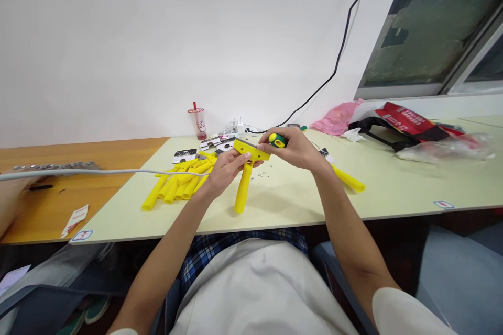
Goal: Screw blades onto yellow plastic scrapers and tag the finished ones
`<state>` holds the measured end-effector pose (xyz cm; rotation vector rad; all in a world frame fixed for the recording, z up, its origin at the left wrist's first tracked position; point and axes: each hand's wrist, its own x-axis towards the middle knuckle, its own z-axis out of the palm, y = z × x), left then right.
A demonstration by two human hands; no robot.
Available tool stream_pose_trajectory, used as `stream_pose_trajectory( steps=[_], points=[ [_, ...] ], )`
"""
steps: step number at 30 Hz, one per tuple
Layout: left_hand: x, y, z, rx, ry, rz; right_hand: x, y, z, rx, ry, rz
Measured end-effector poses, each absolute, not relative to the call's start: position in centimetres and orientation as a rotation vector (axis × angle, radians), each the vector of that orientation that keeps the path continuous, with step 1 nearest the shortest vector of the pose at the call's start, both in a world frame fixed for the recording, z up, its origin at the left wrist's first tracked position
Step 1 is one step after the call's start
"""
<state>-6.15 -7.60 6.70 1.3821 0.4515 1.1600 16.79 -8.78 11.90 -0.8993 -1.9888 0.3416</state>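
My left hand (226, 170) is closed on a yellow scraper (243, 188), gripping it at the head. The scraper is held above the table with its round handle slanting down toward me; two small dark holes or screws show on its wide head. In my closed right hand (296, 146) sits a screwdriver (277, 140) with a yellow and green handle, its shaft hidden. The fingertips of that hand touch the right part of the scraper head. Left of my hands lies a pile of yellow scrapers (176, 186). Small metal bits (265, 174), perhaps screws, are scattered behind the held scraper.
Another yellow handle (349, 179) lies beyond my right forearm. At the back are a drink cup (199, 124) with a straw, white plugs (237, 126) and black-and-white cards (184, 155). A pink bag (337, 118) and red packaging (408, 121) lie right. A grey cable (118, 170) crosses left, near another person's blurred arm (15, 193).
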Motion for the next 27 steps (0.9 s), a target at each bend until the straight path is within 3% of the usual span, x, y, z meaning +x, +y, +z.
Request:
stream_pose_trajectory(
  steps=[7,14,27],
  points=[
    [-8.3,-6.3,7.8,1.3,0.477,1.489,17.7,-5.8,10.1,-1.273,-2.084,0.115],
    [-9.3,-6.3,8.6,1.277,0.41,1.638,18.0,-3.1,7.4,-1.885,-2.431,0.458],
    [-8.3,-6.7,8.2,1.282,0.414,1.479,16.8,-2.8,5.8,-1.979,-2.468,0.525]
  ],
)
